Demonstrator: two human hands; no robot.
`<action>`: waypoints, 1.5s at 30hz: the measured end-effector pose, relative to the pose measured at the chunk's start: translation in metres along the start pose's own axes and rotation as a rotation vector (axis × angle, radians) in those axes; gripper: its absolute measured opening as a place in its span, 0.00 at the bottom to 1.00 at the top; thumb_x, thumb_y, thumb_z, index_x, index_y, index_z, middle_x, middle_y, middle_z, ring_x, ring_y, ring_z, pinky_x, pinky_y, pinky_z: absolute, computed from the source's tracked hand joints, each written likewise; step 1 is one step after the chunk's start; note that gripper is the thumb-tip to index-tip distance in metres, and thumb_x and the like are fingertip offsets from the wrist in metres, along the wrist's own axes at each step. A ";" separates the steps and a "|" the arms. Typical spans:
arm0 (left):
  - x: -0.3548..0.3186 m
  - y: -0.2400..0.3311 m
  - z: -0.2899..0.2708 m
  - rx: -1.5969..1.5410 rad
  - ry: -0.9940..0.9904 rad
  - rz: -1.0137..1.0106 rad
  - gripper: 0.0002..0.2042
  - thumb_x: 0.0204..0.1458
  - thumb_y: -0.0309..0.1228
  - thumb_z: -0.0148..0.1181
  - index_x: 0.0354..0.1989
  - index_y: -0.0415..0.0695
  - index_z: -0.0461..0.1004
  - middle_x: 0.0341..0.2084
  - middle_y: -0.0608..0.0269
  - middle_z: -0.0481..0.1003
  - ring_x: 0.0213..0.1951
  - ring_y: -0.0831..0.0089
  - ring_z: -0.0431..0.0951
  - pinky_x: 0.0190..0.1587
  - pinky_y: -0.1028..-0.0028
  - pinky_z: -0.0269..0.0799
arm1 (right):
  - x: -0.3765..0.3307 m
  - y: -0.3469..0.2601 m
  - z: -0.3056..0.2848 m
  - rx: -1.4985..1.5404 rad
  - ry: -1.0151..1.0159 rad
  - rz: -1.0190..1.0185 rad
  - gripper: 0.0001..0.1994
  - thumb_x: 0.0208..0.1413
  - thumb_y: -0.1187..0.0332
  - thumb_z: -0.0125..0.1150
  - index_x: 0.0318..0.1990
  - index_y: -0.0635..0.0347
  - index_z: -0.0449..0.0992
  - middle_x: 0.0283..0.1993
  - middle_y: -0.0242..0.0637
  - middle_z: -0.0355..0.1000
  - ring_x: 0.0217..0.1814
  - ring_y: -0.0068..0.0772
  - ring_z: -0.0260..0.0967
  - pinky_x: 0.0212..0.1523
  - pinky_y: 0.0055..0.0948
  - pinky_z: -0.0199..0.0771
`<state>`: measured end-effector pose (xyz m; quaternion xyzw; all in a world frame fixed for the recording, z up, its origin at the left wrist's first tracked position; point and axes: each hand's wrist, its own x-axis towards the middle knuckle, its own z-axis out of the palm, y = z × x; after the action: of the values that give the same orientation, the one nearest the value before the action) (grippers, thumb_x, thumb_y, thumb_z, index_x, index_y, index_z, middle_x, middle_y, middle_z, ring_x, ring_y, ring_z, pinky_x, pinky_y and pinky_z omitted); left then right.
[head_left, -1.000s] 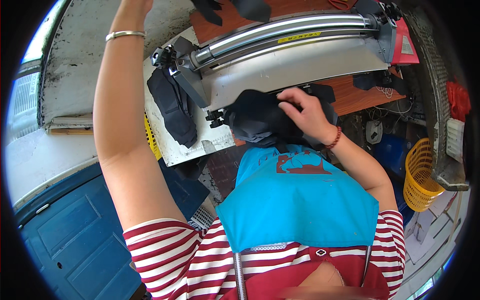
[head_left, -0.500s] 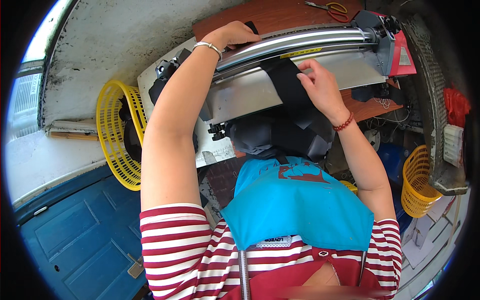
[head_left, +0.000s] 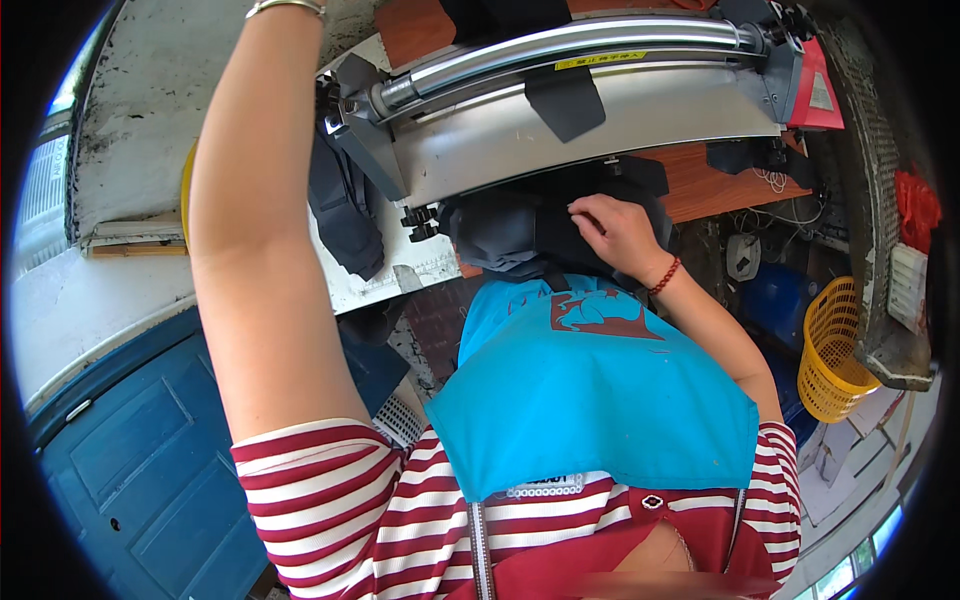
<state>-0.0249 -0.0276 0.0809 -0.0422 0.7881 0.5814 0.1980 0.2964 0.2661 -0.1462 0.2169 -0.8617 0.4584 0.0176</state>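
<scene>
My right hand [head_left: 622, 238] is over a pile of black fabric pieces [head_left: 490, 235] in front of my apron, its fingertips pinched together at the edge of a dark piece. My left arm reaches far forward past the machine's left end; the bracelet shows at the upper edge, but the left hand itself is out of the picture. A roller machine [head_left: 570, 42] with a shiny metal bar stands ahead. One black fabric piece [head_left: 566, 105] lies on its metal plate [head_left: 680, 110], its far end under the roller. More black fabric [head_left: 505, 16] shows behind the bar.
Dark fabric pieces [head_left: 345, 205] hang over the white table [head_left: 345, 285] at left. A yellow basket [head_left: 835, 365] stands low at right, near a red plastic bag [head_left: 915, 205]. A blue door [head_left: 160, 470] is at lower left. Loose wires [head_left: 775, 225] run below the brown board.
My left hand has moved forward and left, out of view. My right hand has let go of the fabric piece on the plate and come back to the pile. That piece has gone farther under the roller.
</scene>
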 end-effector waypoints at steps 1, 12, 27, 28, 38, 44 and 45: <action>-0.007 0.003 -0.009 -0.028 0.022 0.057 0.11 0.58 0.19 0.58 0.46 0.49 0.73 0.33 0.63 0.75 0.33 0.70 0.76 0.29 0.70 0.77 | -0.003 0.003 0.011 -0.108 -0.044 -0.078 0.11 0.57 0.73 0.66 0.48 0.58 0.79 0.36 0.36 0.77 0.35 0.36 0.78 0.35 0.33 0.78; -0.106 0.032 -0.086 0.124 0.380 0.322 0.41 0.54 0.13 0.57 0.77 0.48 0.50 0.57 0.53 0.71 0.40 0.67 0.78 0.28 0.73 0.78 | 0.019 -0.010 0.053 -0.455 -0.182 -0.137 0.20 0.49 0.55 0.73 0.46 0.55 0.80 0.49 0.40 0.71 0.51 0.45 0.69 0.51 0.44 0.68; -0.245 -0.228 -0.110 0.911 0.393 0.239 0.18 0.49 0.18 0.63 0.51 0.42 0.81 0.50 0.52 0.82 0.54 0.56 0.81 0.57 0.66 0.75 | 0.026 -0.022 0.031 -0.082 -0.136 -0.341 0.07 0.50 0.69 0.72 0.35 0.54 0.79 0.33 0.35 0.74 0.36 0.39 0.74 0.40 0.38 0.72; -0.261 -0.255 -0.099 0.925 0.271 0.105 0.20 0.48 0.19 0.64 0.53 0.43 0.80 0.52 0.52 0.81 0.56 0.55 0.80 0.59 0.67 0.74 | 0.029 -0.027 0.028 -0.078 -0.132 -0.345 0.07 0.50 0.69 0.72 0.35 0.54 0.79 0.33 0.35 0.74 0.36 0.39 0.74 0.40 0.38 0.72; -0.277 -0.164 -0.007 -0.017 -0.384 0.087 0.16 0.59 0.28 0.63 0.54 0.35 0.78 0.42 0.60 0.82 0.44 0.76 0.81 0.51 0.75 0.76 | 0.032 -0.045 -0.046 0.499 -0.040 0.284 0.13 0.64 0.69 0.65 0.51 0.69 0.78 0.41 0.34 0.79 0.43 0.19 0.73 0.47 0.21 0.72; -0.149 -0.108 0.099 0.408 0.056 0.669 0.13 0.65 0.30 0.55 0.53 0.38 0.79 0.40 0.58 0.83 0.42 0.72 0.82 0.48 0.74 0.75 | 0.056 -0.041 -0.063 0.471 0.019 0.472 0.13 0.63 0.73 0.63 0.53 0.67 0.75 0.46 0.35 0.78 0.44 0.23 0.75 0.48 0.24 0.74; -0.118 -0.119 0.110 0.544 0.180 0.796 0.16 0.62 0.38 0.56 0.49 0.40 0.80 0.42 0.49 0.81 0.48 0.50 0.79 0.52 0.57 0.74 | 0.065 -0.044 -0.062 0.473 0.010 0.465 0.13 0.63 0.73 0.63 0.53 0.67 0.75 0.46 0.35 0.78 0.44 0.23 0.75 0.48 0.24 0.74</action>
<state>0.1475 0.0171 -0.0105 0.2656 0.8803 0.3789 -0.1046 0.2439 0.2712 -0.0609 0.0101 -0.7577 0.6386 -0.1341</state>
